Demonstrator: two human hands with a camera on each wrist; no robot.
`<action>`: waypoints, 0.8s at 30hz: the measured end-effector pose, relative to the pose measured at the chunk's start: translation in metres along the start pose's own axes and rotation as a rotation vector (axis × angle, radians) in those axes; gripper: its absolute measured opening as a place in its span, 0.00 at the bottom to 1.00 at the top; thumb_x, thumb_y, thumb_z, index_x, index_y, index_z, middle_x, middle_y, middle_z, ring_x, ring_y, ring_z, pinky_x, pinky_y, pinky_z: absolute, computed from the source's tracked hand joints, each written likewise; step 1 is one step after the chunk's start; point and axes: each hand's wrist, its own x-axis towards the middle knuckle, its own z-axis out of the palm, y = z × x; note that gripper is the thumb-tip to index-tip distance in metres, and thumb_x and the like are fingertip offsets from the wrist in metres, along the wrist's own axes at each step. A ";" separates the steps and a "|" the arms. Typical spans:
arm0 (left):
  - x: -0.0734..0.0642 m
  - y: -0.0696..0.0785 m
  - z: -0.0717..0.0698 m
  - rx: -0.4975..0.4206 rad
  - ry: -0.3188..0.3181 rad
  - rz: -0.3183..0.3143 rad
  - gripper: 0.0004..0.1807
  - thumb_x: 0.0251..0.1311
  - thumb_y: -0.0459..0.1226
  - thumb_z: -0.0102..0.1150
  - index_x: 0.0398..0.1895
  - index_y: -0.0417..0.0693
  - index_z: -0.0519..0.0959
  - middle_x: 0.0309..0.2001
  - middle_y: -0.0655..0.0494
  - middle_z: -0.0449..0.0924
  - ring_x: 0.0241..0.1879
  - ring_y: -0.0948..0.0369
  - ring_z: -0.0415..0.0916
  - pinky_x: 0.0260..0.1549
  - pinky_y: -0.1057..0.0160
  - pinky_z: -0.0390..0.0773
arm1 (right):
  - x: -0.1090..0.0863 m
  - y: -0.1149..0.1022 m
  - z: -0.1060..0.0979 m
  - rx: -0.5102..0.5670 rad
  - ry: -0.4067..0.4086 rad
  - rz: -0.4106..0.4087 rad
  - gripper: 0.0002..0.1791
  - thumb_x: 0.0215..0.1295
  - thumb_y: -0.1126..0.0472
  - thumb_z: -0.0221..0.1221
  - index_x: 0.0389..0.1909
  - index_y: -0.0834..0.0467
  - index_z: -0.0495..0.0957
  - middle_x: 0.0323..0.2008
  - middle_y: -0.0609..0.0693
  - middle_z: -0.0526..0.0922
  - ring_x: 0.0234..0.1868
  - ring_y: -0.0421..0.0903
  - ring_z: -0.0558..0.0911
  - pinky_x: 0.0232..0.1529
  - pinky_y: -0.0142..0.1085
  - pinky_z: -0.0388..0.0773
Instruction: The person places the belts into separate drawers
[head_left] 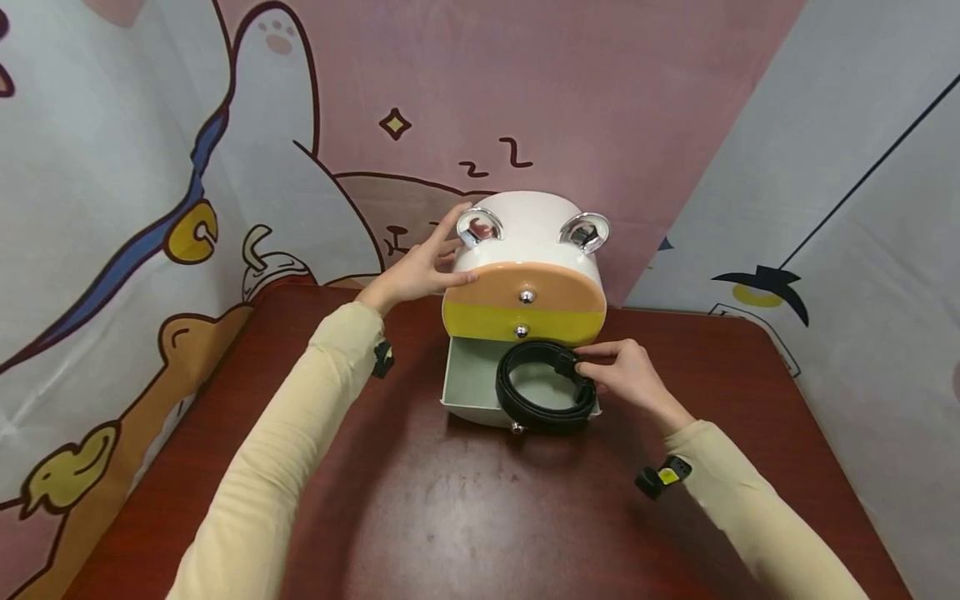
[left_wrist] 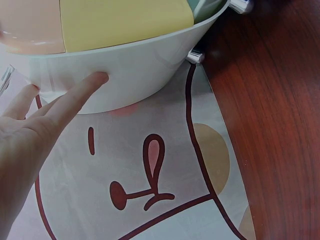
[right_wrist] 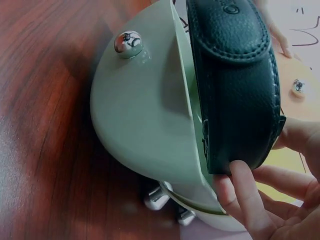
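A coiled black leather belt is over the pulled-out pale green bottom drawer of a small rounded cabinet. My right hand pinches the coil at its right side, thumb and fingers at the strap's edge. Seen from the right wrist, the belt's stitched, rounded end faces the camera, and the coil stands across the drawer's front rim. My left hand rests on the cabinet's left side, beside a silver ear; in the left wrist view its fingers extend straight along the white shell.
Above the green drawer are a closed yellow drawer and a closed orange one, each with a silver knob. The cabinet stands near the back of a reddish-brown wooden table. Cartoon-printed cloth hangs close behind and at both sides.
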 end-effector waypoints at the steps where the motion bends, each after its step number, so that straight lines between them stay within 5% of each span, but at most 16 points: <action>1: 0.000 0.000 0.000 0.001 0.001 -0.001 0.53 0.61 0.39 0.65 0.78 0.64 0.36 0.70 0.35 0.55 0.66 0.39 0.58 0.50 0.46 0.75 | 0.000 -0.001 0.001 -0.001 -0.001 0.001 0.18 0.60 0.62 0.65 0.49 0.68 0.82 0.42 0.65 0.83 0.22 0.53 0.83 0.25 0.44 0.81; 12: -0.001 0.003 0.000 -0.003 -0.004 -0.002 0.53 0.62 0.38 0.64 0.78 0.64 0.36 0.70 0.34 0.54 0.66 0.38 0.57 0.49 0.46 0.76 | 0.008 -0.004 0.015 -0.025 -0.020 -0.038 0.16 0.59 0.63 0.66 0.47 0.67 0.83 0.39 0.62 0.84 0.21 0.49 0.83 0.23 0.36 0.79; 17: 0.001 0.000 0.000 0.023 0.001 0.003 0.53 0.61 0.39 0.65 0.78 0.65 0.36 0.70 0.34 0.55 0.66 0.38 0.58 0.53 0.45 0.72 | 0.012 -0.005 0.021 0.006 -0.042 -0.020 0.17 0.60 0.64 0.64 0.47 0.69 0.82 0.41 0.65 0.83 0.22 0.48 0.84 0.25 0.40 0.82; 24: 0.014 -0.031 0.001 0.016 0.020 0.014 0.54 0.59 0.44 0.66 0.75 0.79 0.36 0.71 0.40 0.55 0.67 0.41 0.59 0.52 0.44 0.73 | 0.015 -0.004 0.027 0.059 -0.043 0.027 0.17 0.61 0.63 0.63 0.47 0.69 0.82 0.42 0.65 0.83 0.24 0.49 0.84 0.28 0.45 0.82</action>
